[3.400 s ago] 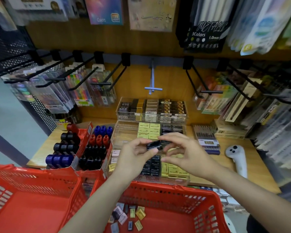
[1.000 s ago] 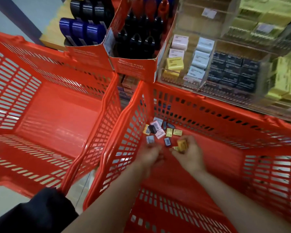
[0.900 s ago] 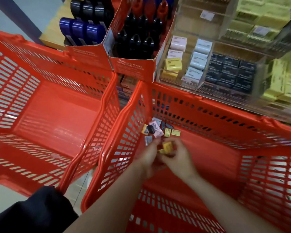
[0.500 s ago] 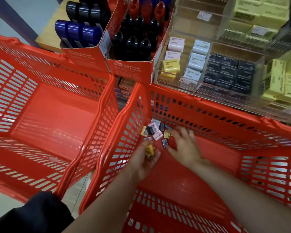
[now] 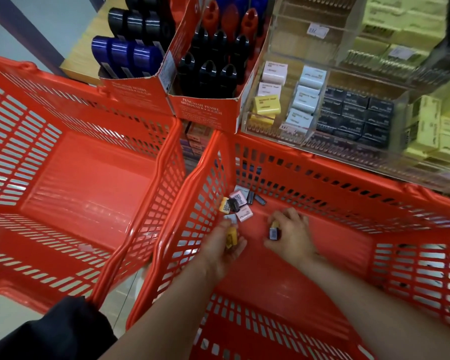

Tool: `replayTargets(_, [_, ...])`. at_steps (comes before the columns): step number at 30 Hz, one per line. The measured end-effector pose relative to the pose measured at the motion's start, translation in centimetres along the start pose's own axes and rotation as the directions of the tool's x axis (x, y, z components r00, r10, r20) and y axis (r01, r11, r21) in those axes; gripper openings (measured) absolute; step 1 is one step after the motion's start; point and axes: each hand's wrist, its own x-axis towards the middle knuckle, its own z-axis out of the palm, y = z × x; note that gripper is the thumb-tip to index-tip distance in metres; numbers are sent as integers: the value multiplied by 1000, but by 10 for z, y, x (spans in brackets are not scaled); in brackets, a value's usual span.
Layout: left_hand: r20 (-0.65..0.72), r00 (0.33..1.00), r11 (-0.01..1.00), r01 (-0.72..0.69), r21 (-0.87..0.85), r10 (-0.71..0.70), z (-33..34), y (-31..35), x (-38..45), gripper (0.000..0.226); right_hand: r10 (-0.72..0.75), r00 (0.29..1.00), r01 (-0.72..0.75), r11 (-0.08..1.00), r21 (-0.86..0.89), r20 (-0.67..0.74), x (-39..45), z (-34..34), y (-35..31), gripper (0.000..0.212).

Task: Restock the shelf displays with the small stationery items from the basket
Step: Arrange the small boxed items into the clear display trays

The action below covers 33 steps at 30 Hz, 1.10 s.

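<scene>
Both hands are down inside the right red basket [image 5: 413,209]. My left hand [image 5: 225,249] lies palm up and holds a small yellow eraser [image 5: 231,236] in its curled fingers. My right hand [image 5: 291,236] pinches a small dark eraser [image 5: 274,233], with a bit of yellow showing just above it. Several loose small erasers [image 5: 238,203], pink, yellow, grey and black, lie on the basket floor near its far left corner. The clear acrylic display tray [image 5: 276,131] on the shelf above holds rows of pink, yellow, white and black erasers.
A second red basket [image 5: 70,175] stands on the left. Two red cardboard boxes of sharpeners [image 5: 205,58] in black, blue and red sit on the wooden shelf beside the tray. Yellow boxes [image 5: 431,126] fill the tray's right part.
The view dropped from the shelf into the basket. My right hand passed a yellow eraser to my left hand, reached to the pile and now holds a dark eraser.
</scene>
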Motion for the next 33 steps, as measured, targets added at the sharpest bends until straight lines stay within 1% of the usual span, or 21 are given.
replayTargets(2, [18,1000,998,7,64,-8,5,-1,-7,21,66,997,-56,972,228,-39,-8,-15,-6,36])
replayTargets(3, [34,999,995,18,99,-21,8,-3,-14,23,68,997,-55,946,320,-30,-15,-23,-13,34])
replayTargets(5, [104,992,988,52,143,-67,17,-3,-36,27,-21,1000,29,901,433,-22,-31,-49,-32,35])
replayTargets(6, [163,982,988,74,138,-97,23,-1,-51,29,-92,995,98,892,441,-36,-41,-66,-44,36])
replayTargets(8, [314,940,989,109,95,-134,35,5,-84,41,-218,974,222,889,401,-56,-63,-106,-67,39])
replayTargets(10, [468,875,992,116,46,-124,49,13,-123,49,-313,949,312,893,323,-51,-86,-148,-84,45])
replayTargets(12, [574,815,997,65,46,-79,65,22,-165,47,-400,916,393,889,234,-20,-108,-188,-94,52])
replayTargets(13, [598,800,999,17,48,-43,74,25,-185,43,-436,900,430,885,181,-7,-119,-207,-98,57])
replayTargets(14, [607,795,998,-36,51,-2,83,27,-205,36,-462,887,461,879,119,-19,-130,-224,-100,61])
replayTargets(16, [614,787,989,-132,60,68,101,29,-241,23,-487,867,491,871,13,-106,-150,-254,-103,68])
replayTargets(18, [634,764,979,-197,59,116,114,28,-271,14,-461,862,472,882,0,-212,-169,-275,-106,70])
replayTargets(21, [675,723,959,-271,82,147,121,25,-303,11,-443,849,461,887,-7,-287,-188,-294,-107,52])
replayTargets(23, [682,715,950,-296,98,152,123,25,-314,7,-475,825,492,870,-27,-306,-194,-300,-107,38])
replayTargets(24, [681,714,946,-308,103,159,123,26,-317,9,-502,802,515,855,-51,-322,-196,-300,-106,33])
replayTargets(26, [696,699,933,-339,120,164,121,28,-321,14,-562,735,554,820,-142,-379,-200,-300,-105,30])
replayTargets(27, [716,679,926,-356,124,165,120,29,-322,15,-578,711,554,811,-189,-401,-202,-299,-105,31])
replayTargets(29, [745,643,921,-375,103,179,117,25,-320,16,-590,690,535,806,-253,-419,-205,-297,-104,30])
replayTargets(31, [739,642,916,-392,88,203,116,19,-315,18,-597,678,517,802,-298,-429,-207,-294,-102,28])
replayTargets(33, [736,646,908,-404,108,201,118,15,-310,15,-607,679,517,795,-318,-413,-208,-293,-101,25])
